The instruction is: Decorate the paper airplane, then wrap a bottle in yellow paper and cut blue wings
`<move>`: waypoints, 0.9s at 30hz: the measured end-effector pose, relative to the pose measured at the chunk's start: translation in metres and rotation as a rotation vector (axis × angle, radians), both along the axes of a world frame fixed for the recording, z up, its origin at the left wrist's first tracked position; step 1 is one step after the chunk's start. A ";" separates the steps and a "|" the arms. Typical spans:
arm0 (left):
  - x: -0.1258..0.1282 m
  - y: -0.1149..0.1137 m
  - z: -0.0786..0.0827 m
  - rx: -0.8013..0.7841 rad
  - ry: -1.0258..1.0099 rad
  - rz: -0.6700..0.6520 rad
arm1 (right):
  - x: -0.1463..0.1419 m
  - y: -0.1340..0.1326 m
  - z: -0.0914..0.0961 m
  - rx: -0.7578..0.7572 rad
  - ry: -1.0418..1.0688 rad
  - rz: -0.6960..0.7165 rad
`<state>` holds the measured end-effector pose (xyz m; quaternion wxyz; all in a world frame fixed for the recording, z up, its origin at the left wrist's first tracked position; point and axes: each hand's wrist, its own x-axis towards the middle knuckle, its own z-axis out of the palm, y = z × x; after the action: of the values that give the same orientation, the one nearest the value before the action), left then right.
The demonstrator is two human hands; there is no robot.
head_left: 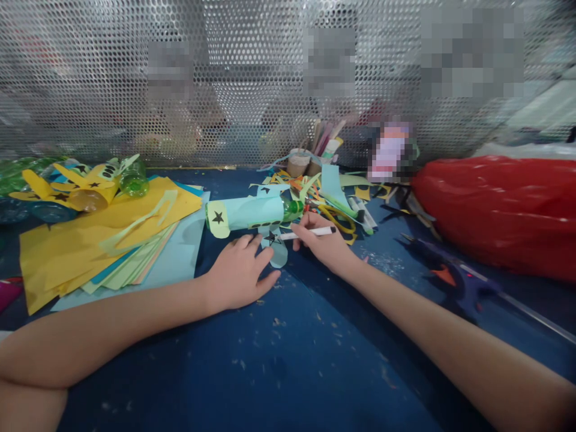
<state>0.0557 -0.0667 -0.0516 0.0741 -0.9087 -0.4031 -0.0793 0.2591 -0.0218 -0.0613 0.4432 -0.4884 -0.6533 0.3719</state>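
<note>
A bottle plane wrapped in light blue paper point(252, 213) lies on the blue table, with a black star on its pale green end and a green cap end at the right. My left hand point(240, 270) rests flat with fingers spread on the plane's light blue paper wing point(279, 252). My right hand point(321, 240) is closed round a white marker pen point(310, 233), whose tip touches the wing beside a small black star.
A stack of yellow, green and blue paper sheets point(103, 240) lies at the left, with a yellow bottle plane point(81, 186) behind it. Paper scraps, scissors point(337, 219) and cups of pens sit at the back. A red plastic bag point(495, 204) and a glue gun point(454, 279) are at the right. A perforated metal screen point(252, 78) stands behind.
</note>
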 end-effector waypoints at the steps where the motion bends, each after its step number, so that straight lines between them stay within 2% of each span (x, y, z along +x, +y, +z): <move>1: 0.000 0.000 0.000 0.002 0.000 -0.001 | 0.000 0.000 0.000 0.002 0.002 0.009; 27: -0.001 0.000 -0.002 0.005 -0.015 -0.004 | 0.000 -0.001 0.002 -0.007 -0.022 0.022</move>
<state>0.0550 -0.0663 -0.0532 0.0729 -0.9087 -0.4016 -0.0873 0.2589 -0.0225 -0.0591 0.4303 -0.4868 -0.6621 0.3735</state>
